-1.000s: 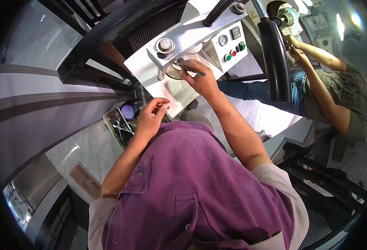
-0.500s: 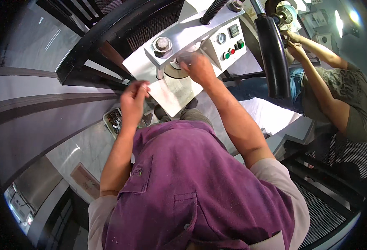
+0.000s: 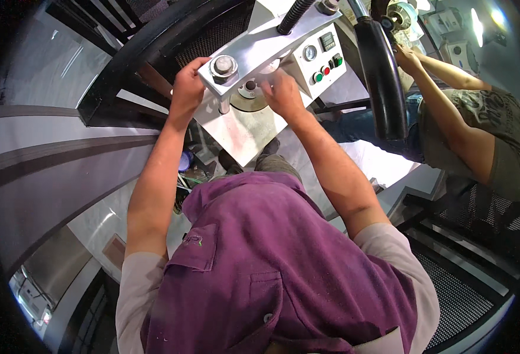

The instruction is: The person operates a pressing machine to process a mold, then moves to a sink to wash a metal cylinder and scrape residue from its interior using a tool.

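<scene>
l hand is at end of metal bar, prob. for support, r hand nr round plate; can't tell if either grip holds.

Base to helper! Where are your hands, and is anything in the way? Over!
Left hand at silver crossbar, left end. Right hand by round plate; grip contents unclear. Black handle off to the right, apart from both hands.
</scene>
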`<state>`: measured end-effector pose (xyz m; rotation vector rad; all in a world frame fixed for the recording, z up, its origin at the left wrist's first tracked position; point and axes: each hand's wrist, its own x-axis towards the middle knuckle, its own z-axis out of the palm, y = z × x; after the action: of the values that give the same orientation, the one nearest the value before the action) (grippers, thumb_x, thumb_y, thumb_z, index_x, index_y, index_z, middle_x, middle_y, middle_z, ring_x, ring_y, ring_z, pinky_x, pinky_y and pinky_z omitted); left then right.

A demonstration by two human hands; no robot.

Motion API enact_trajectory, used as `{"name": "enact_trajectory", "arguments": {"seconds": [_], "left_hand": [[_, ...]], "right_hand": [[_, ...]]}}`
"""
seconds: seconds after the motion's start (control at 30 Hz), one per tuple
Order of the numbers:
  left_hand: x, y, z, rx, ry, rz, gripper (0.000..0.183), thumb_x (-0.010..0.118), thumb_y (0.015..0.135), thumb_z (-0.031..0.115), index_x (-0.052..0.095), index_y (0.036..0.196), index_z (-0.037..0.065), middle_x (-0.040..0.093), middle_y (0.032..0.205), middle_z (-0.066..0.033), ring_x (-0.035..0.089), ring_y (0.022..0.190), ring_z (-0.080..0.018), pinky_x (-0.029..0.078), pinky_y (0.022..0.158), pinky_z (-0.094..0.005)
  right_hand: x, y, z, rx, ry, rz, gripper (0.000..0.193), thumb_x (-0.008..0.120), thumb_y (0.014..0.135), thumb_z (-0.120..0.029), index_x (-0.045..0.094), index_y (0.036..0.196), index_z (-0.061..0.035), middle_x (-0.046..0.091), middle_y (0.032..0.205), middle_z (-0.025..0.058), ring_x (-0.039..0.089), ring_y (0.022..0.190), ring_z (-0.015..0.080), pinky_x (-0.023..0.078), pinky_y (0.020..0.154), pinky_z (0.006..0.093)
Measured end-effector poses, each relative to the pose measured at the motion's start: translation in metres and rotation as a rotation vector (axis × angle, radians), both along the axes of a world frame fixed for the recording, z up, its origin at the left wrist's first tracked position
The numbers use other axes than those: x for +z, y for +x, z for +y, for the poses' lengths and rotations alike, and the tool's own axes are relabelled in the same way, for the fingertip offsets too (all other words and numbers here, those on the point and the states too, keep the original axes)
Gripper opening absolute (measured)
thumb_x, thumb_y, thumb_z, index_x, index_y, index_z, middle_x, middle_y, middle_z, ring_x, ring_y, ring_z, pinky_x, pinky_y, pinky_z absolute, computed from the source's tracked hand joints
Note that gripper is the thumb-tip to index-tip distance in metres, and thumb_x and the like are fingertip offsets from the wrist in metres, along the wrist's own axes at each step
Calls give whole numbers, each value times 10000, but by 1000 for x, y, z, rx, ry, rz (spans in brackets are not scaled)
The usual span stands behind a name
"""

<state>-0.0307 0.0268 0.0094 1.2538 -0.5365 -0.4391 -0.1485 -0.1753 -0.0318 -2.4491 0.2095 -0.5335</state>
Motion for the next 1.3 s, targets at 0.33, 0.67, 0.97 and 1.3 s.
{"name": "enact_trajectory", "arguments": {"seconds": [0.33, 0.67, 0.97, 1.3], "left_hand": [[-37, 35, -33, -164, 72, -253, 268, 658, 858, 72, 653, 1114, -8, 685, 976, -20, 619, 876, -84, 490, 801, -238], [-33, 51, -52, -344, 37, -96, 287, 670, 863, 130, 658, 1124, 11, 684, 1001, -12, 623, 876, -56, 503, 792, -215], [-27, 47, -52, -319, 57, -272, 327, 679, 854, 158, 659, 1140, 0, 690, 1017, -32, 632, 888, -76, 501, 820, -224], [-59, 57, -56, -292, 76, -46, 264, 656, 871, 102, 668, 1118, 9, 688, 984, -27, 636, 861, -92, 507, 800, -239]], "right_hand": [[-8, 36, 9, -31, 131, 77, 168, 601, 817, -145, 611, 868, 15, 636, 793, 268, 611, 807, 476, 494, 709, 501], [-33, 59, -2, 151, 213, -51, 228, 574, 899, -118, 604, 1090, 2, 652, 1034, 116, 612, 977, 232, 486, 854, 348], [-24, 56, -4, 162, 219, 7, 205, 551, 903, -91, 612, 1075, 2, 653, 1033, 118, 616, 974, 235, 490, 847, 351], [-5, 54, 6, 166, 253, -30, 198, 539, 910, -104, 622, 1053, 4, 656, 1004, 127, 624, 948, 259, 492, 830, 366]]}}
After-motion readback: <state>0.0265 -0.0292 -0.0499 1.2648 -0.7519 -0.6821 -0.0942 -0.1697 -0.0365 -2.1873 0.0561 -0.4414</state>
